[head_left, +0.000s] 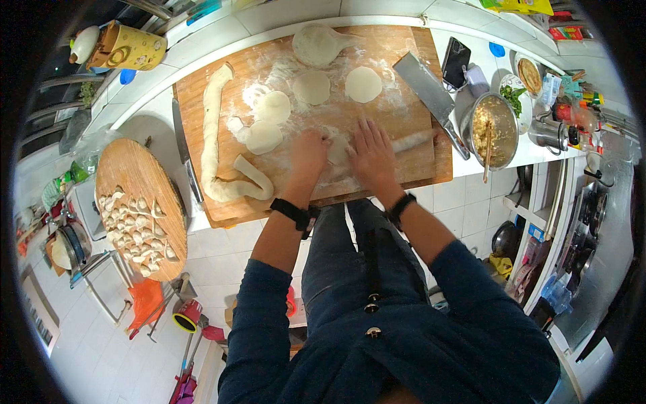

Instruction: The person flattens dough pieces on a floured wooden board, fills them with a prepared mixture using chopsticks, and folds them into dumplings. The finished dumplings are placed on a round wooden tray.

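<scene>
My left hand [311, 153] is closed, its curled fingers at the edge of a small dough round [337, 151] on the floured wooden board [323, 192]. Flat and with fingers stretched out, my right hand [370, 151] rests over a floury rolling pin [414, 141], whose end sticks out to the right. Rolled dough wrappers [311, 87] [363, 84] [274, 106] [264, 137] lie beyond my hands, with a larger dough piece [316, 46] at the far edge. A long dough rope [212, 135] bends along the board's left side.
A cleaver [425, 86] lies across the board's right edge, and a long knife [185, 151] along its left. Right of the board stand a metal bowl of filling [494, 131] and a phone [456, 60]. At left, a round wooden board [134, 168] bears many dumplings [138, 229].
</scene>
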Tool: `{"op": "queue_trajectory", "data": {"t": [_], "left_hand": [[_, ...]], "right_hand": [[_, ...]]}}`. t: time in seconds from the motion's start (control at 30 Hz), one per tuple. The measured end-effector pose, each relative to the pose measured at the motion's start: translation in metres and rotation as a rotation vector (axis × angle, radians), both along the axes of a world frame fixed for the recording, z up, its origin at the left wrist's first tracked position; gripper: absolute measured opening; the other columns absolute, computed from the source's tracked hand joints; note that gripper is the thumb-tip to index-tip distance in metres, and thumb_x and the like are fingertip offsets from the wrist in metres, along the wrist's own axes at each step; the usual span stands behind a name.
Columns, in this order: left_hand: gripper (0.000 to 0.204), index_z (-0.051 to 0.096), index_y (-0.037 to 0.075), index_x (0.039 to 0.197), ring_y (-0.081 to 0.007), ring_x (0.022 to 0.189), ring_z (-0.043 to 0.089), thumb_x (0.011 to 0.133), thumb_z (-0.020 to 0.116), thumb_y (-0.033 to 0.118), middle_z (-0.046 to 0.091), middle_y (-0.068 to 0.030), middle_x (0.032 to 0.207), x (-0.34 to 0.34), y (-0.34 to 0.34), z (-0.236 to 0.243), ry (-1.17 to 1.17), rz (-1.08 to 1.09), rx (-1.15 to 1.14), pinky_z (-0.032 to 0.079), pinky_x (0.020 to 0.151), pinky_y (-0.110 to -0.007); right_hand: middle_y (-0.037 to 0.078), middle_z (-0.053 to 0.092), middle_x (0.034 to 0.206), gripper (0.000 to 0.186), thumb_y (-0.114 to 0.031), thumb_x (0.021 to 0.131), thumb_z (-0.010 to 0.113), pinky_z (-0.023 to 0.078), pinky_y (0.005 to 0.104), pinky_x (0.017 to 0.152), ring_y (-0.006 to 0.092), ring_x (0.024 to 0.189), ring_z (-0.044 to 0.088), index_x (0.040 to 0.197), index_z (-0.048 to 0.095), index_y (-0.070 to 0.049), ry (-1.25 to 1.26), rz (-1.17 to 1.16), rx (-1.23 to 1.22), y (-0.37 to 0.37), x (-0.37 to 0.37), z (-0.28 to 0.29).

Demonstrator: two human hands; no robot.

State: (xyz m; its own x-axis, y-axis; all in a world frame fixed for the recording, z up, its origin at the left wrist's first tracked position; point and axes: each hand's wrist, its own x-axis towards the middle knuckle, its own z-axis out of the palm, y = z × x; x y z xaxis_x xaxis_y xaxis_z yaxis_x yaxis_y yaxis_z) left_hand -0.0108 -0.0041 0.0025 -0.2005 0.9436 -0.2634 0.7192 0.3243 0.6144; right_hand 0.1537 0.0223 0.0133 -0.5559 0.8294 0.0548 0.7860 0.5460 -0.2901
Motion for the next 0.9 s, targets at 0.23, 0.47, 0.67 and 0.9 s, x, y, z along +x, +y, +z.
{"op": "queue_trajectory", "data": {"t": [0.23, 0.47, 0.67, 0.9], "left_hand": [[0.023, 0.066, 0.001, 0.09, -0.0375, 0.086, 0.058, 0.079, 0.06, 0.021, 0.062, -0.0207, 0.088, -0.003, -0.004, 0.003, -0.001, -0.191, -0.131, 0.045, 0.077, -0.045], [0.023, 0.065, 0.002, 0.093, -0.0389, 0.088, 0.059, 0.081, 0.058, 0.02, 0.063, -0.0206, 0.092, -0.001, 0.004, -0.004, -0.049, 0.055, -0.036, 0.046, 0.077, -0.045], [0.023, 0.065, 0.002, 0.093, -0.0382, 0.089, 0.059, 0.082, 0.057, 0.02, 0.063, -0.0216, 0.093, 0.006, -0.005, 0.01, -0.068, -0.062, -0.147, 0.047, 0.077, -0.044], [0.018, 0.065, 0.002, 0.089, -0.0403, 0.087, 0.059, 0.079, 0.059, 0.016, 0.062, -0.0219, 0.091, 0.0, 0.005, -0.003, -0.091, 0.066, 0.003, 0.046, 0.077, -0.046]], "right_hand": [[0.017, 0.039, 0.138, 0.051, -0.028, 0.088, 0.051, 0.023, 0.0438, 0.109, 0.0302, 0.132, 0.031, 0.128, 0.043, 0.002, -0.02, 0.025, 0.073, 0.017, -0.013, -0.016], [0.017, 0.04, 0.137, 0.053, -0.029, 0.086, 0.053, 0.023, 0.0434, 0.109, 0.0296, 0.131, 0.033, 0.128, 0.044, 0.003, -0.051, -0.014, -0.024, -0.018, 0.01, 0.002], [0.016, 0.039, 0.138, 0.056, -0.031, 0.085, 0.054, 0.02, 0.0425, 0.111, 0.0292, 0.134, 0.029, 0.129, 0.043, 0.004, 0.049, 0.0, 0.043, 0.016, -0.014, -0.009], [0.015, 0.035, 0.142, 0.055, -0.03, 0.089, 0.048, 0.019, 0.043, 0.111, 0.0296, 0.133, 0.03, 0.134, 0.038, -0.001, -0.051, -0.022, -0.072, -0.016, 0.007, 0.009]]}}
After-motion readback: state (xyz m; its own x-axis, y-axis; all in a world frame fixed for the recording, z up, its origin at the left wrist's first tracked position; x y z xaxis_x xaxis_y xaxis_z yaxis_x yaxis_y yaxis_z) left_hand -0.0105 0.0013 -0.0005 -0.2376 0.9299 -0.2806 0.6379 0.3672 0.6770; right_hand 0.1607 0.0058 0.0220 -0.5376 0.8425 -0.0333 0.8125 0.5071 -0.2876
